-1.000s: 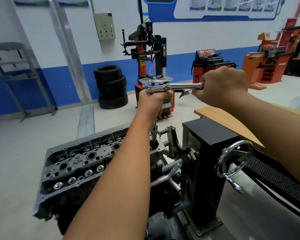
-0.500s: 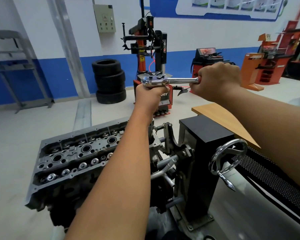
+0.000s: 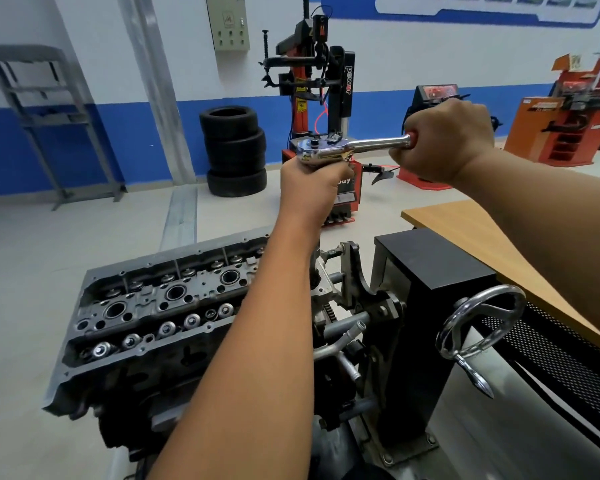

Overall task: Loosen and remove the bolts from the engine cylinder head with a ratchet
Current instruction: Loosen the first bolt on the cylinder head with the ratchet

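A chrome ratchet [image 3: 354,147] lies level, high above the right end of the grey cylinder head [image 3: 160,306]. My left hand [image 3: 312,188] grips just under the ratchet's head, around the extension, most of which my hand and forearm hide. My right hand [image 3: 444,143] is closed around the red-tipped handle at the right. The socket end and the bolt under it are hidden behind my left arm. Several bolt heads show along the near edge of the cylinder head.
The engine hangs on a black stand [image 3: 430,306] with a chrome handwheel [image 3: 478,327]. A wooden tabletop [image 3: 471,237] lies to the right. A tyre stack [image 3: 234,150], a tyre changer [image 3: 319,98] and orange machines [image 3: 568,126] stand on the floor behind.
The handle end with my right hand has swung a little away from me and to the right. My left hand stays under the ratchet's head. The camera has tipped slightly.
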Motion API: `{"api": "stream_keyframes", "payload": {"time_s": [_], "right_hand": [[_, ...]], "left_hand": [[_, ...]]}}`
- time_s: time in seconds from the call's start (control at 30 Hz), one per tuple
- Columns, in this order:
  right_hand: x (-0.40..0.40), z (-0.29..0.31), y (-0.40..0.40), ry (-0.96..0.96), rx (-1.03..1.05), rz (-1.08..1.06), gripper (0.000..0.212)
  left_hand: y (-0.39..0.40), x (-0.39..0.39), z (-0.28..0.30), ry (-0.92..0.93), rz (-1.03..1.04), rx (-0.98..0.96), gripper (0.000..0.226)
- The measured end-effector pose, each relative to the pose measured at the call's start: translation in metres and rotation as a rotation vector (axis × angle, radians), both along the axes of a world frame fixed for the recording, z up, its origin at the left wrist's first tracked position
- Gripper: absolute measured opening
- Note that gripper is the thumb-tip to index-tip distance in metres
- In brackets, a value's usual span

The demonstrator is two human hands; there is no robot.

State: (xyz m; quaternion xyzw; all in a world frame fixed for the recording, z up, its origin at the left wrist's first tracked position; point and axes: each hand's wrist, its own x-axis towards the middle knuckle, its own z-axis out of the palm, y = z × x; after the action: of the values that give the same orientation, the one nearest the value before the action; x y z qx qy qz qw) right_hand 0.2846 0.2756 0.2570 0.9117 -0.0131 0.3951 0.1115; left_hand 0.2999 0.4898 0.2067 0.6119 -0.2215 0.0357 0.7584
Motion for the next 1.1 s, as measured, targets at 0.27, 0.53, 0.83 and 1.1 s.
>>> {"api": "stream_keyframes", "payload": {"time_s": [0.27,0.53,0.83,1.1], "right_hand": [[0.027,0.006,-0.002,0.015,-0.020,0.135,0.039],[0.054,0.009,0.004,-0.011,0.008,0.268,0.042],[0.101,0.012,0.021,-0.042,0.006,0.455,0.023],[0.164,-0.001,0.089,0.002,0.226,0.720,0.012]], "left_hand": [[0.000,0.002,-0.001,-0.033,0.010,0.006,0.045],[-0.003,0.005,-0.006,-0.084,0.037,-0.015,0.055],[-0.003,0.012,-0.014,-0.122,0.132,-0.054,0.028],[-0.017,0.007,-0.016,-0.170,0.156,-0.009,0.047]]}}
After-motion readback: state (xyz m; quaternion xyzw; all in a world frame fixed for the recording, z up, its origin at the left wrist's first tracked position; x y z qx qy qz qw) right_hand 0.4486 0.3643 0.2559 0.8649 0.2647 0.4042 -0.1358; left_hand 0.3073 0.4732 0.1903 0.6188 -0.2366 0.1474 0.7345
